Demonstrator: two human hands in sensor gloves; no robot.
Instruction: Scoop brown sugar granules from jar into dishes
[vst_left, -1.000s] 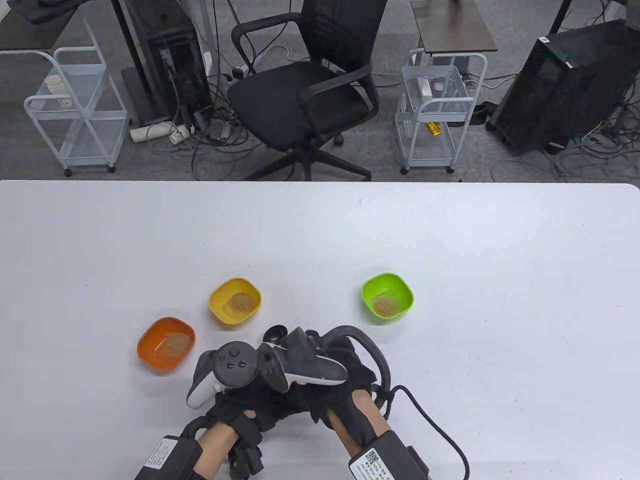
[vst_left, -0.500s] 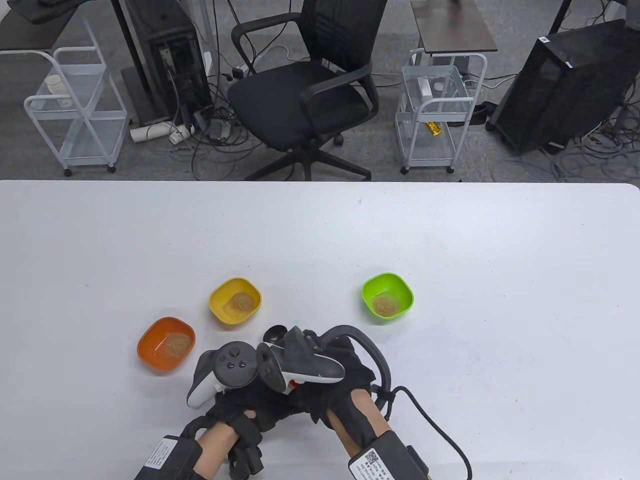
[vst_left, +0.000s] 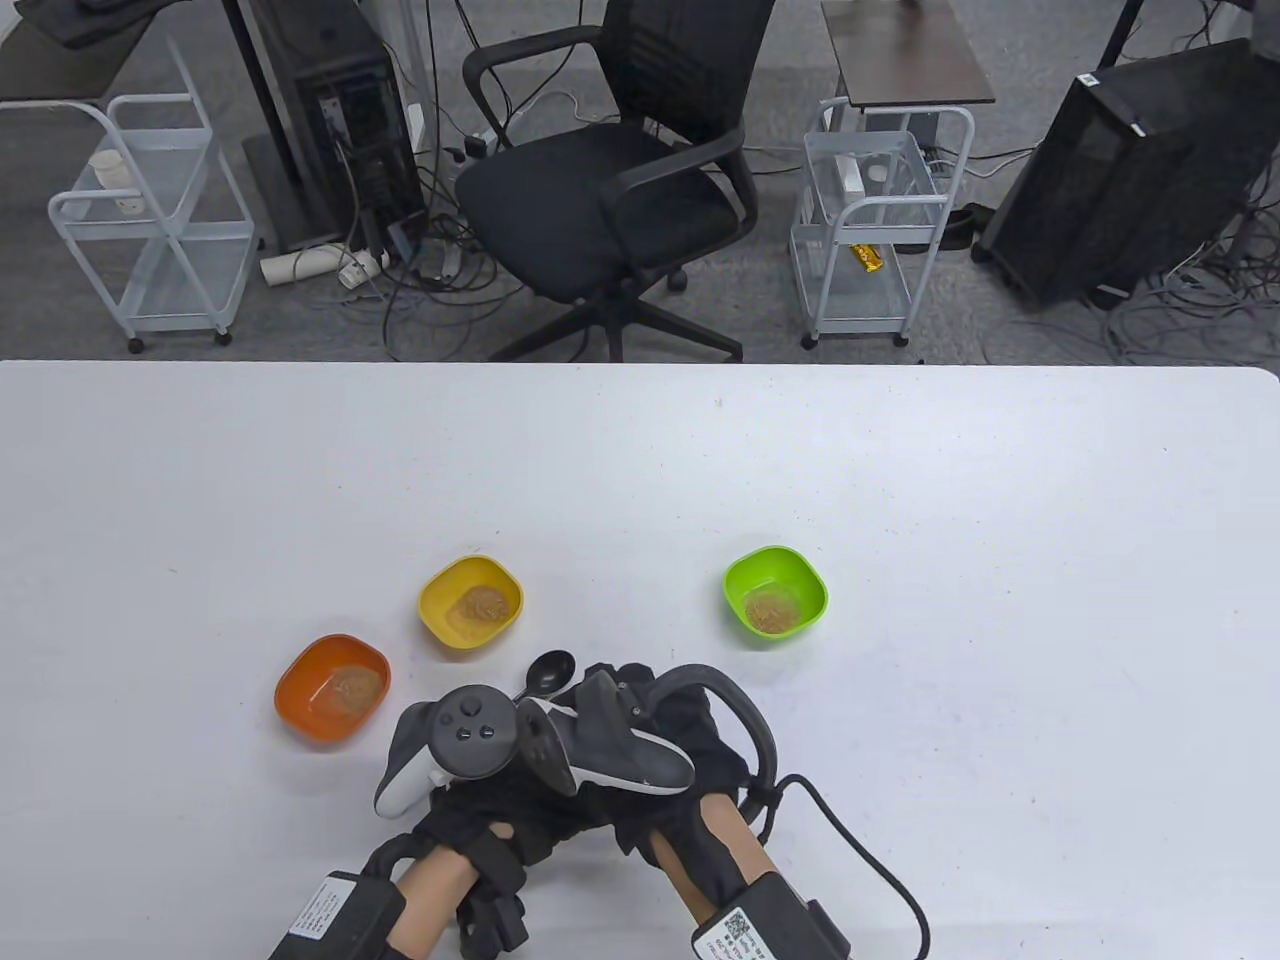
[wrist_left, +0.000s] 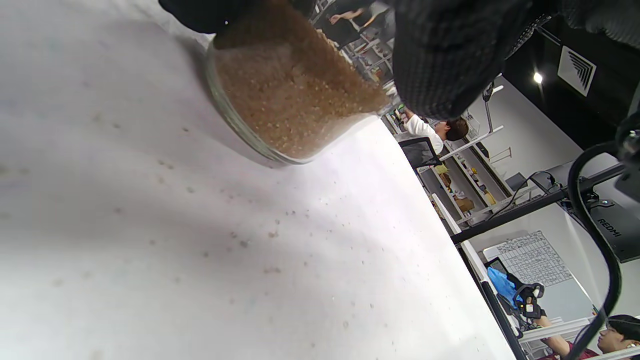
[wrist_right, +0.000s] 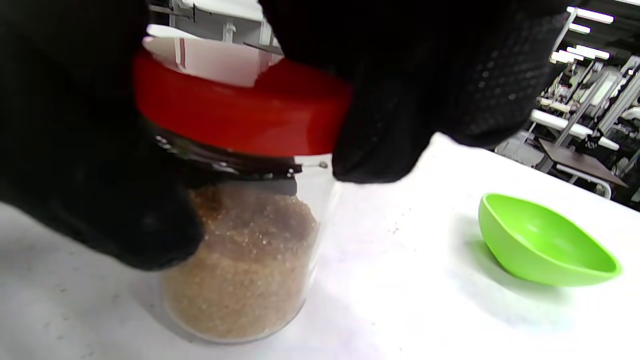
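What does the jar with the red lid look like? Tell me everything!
The jar is clear, like glass or plastic, round, and stands upright on the white table. Brown sugar granules fill more than half of it. A red lid sits on top, tipped a little. The right hand grips the lid, and the left hand holds the jar's side. The green dish sits apart from it.

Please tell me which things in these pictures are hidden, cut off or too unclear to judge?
- Table view: the jar is fully hidden under both hands and their trackers; only the spoon bowl shows.
- Right wrist view: the right hand covers part of the red lid, so whether it sits fully shut is unclear.
- Left wrist view: the left hand hides the top of the jar.
- Right wrist view: the inside of the green dish is not visible.
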